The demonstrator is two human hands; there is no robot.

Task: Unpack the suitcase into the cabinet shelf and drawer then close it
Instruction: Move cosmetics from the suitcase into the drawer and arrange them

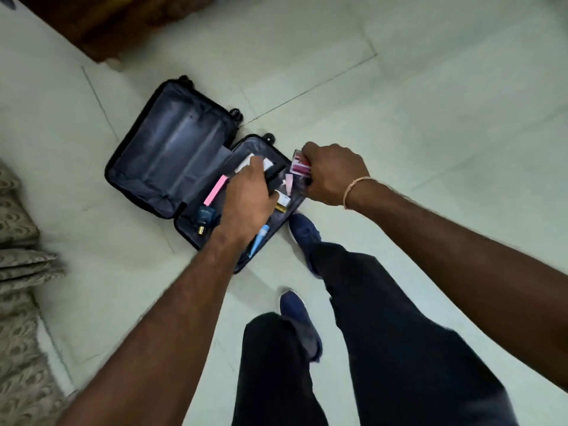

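Observation:
A small black suitcase (172,149) lies open flat on the pale floor, its left half bare grey lining. The right half holds a pink stick (215,190), a dark blue bottle with a gold cap (205,217), a light blue tube (259,240), a white and gold tube (282,202) and other small items. My left hand (247,201) is over that half, closed on a black object (274,176) with a white item (246,162) at its fingertips. My right hand (332,175) grips a clear box of red and pink items (299,166) at the suitcase's right edge.
My two legs in dark trousers and blue shoes (302,232) stand just right of the suitcase. A dark wooden piece of furniture (101,26) sits at the top left. Patterned beige fabric (18,272) lies along the left edge. Pale floor tiles stretch to the right.

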